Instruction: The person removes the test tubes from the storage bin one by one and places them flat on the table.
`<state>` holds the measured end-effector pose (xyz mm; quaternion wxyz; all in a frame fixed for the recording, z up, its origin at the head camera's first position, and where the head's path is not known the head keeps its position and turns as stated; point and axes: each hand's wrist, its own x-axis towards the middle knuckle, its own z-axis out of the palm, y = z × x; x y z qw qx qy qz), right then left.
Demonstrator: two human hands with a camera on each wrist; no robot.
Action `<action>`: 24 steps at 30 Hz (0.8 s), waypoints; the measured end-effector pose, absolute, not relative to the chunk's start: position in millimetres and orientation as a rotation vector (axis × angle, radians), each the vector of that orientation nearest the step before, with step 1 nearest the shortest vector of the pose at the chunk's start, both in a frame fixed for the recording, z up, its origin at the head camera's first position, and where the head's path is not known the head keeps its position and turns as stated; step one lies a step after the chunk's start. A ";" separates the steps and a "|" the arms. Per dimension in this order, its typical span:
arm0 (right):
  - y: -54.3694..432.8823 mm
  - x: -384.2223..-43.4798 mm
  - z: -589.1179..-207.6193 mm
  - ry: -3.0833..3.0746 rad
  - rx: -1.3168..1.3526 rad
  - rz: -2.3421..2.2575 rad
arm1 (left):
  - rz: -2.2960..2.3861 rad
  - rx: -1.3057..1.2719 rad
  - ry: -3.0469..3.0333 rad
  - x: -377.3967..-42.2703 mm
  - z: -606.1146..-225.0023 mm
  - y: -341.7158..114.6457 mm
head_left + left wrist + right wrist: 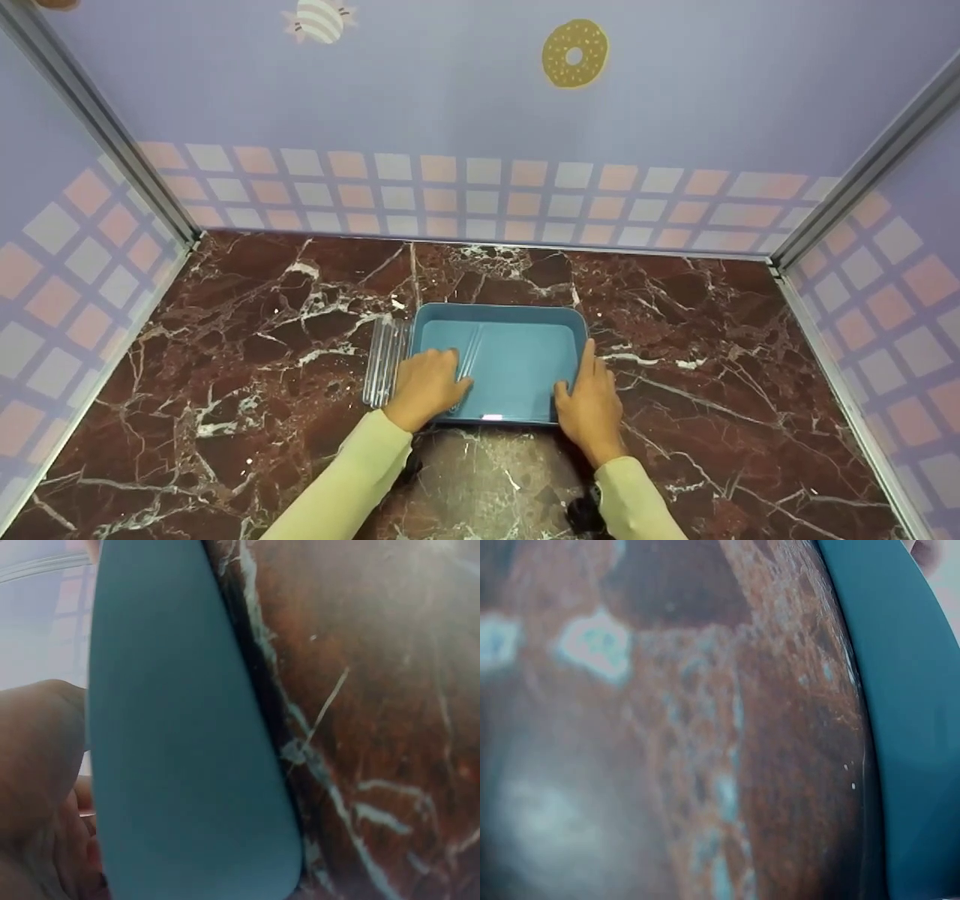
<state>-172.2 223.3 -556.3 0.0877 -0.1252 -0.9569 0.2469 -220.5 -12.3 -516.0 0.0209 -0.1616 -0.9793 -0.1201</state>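
A blue rectangular tray (pixel 525 367) with raised walls sits flat on the marbled surface. My left hand (pixel 427 382) grips its left wall near the front corner, the thumb inside the rim. In the left wrist view the tray's outer wall (pixel 180 727) fills the middle, with part of the hand (pixel 37 765) beside it. My right hand (pixel 592 401) holds the right wall, thumb inward and fingers along the outside. A clear ribbed plastic piece (pixel 380 360) lies against the tray's left side, partly hidden by the left hand. Clear ridged lines (pixel 471 351) show inside the tray; whether they belong to a separate piece I cannot tell.
Dark red marbled tabletop (pixel 750 420) surrounds the tray. A lilac back panel (pixel 450 97) with printed squares stands behind it. Side panels (pixel 82 247) close off the left and right, joined by grey metal corner posts (pixel 862 157).
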 end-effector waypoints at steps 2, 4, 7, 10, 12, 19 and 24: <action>223.3 -172.1 -555.9 -2.860 -0.370 0.736 | -0.363 -0.513 -3.029 -220.5 -517.3 -11.7; 223.4 -171.9 -555.5 -2.872 -0.374 0.738 | -0.362 -0.523 -3.028 -220.7 -518.2 -11.0; 223.6 -171.7 -555.2 -2.883 -0.372 0.736 | -0.356 -0.524 -3.035 -221.1 -518.9 -10.6; 223.5 -171.5 -554.8 -2.891 -0.371 0.740 | -0.359 -0.513 -3.040 -221.4 -518.9 -10.5; 223.7 -171.1 -554.8 -2.889 -0.373 0.741 | -0.362 -0.517 -3.030 -221.7 -518.2 -10.4; 223.5 -171.4 -556.1 -2.864 -0.364 0.736 | -0.392 -0.543 -2.978 -221.2 -513.9 -11.9; 222.8 -172.7 -556.6 -2.863 -0.353 0.728 | -0.411 -0.538 -3.002 -220.2 -508.2 -14.9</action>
